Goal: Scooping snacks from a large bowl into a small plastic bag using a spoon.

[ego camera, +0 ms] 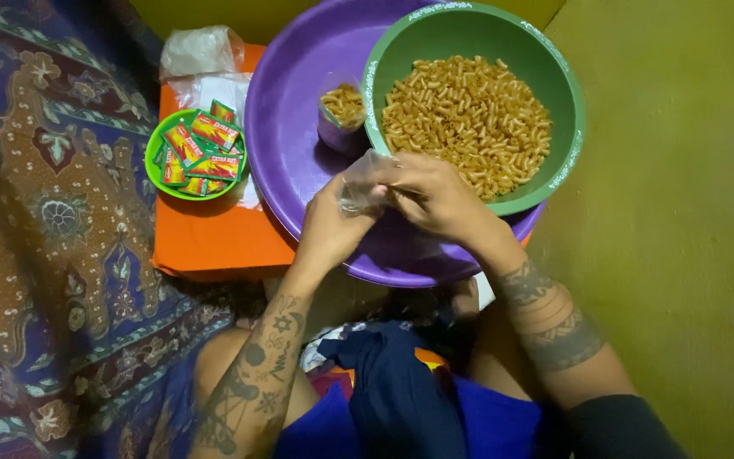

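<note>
Right now a big purple tub (290, 110) holds a green bowl (567, 93) full of orange snack sticks (469, 115). Nearby sits a little green bowl of red packets (197, 153). Over the tub, both hands, left hand (329, 229) and right hand (435, 195), pinch a small clear bag (358, 183).

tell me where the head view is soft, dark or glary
Head view: both hands, left hand and right hand, are slightly motion-blurred around the clear plastic bag; the bag catches faint glare; the lap and patterned cloth at the lower left sit in shadow; the green bowl of snacks is evenly lit and sharp.
</note>
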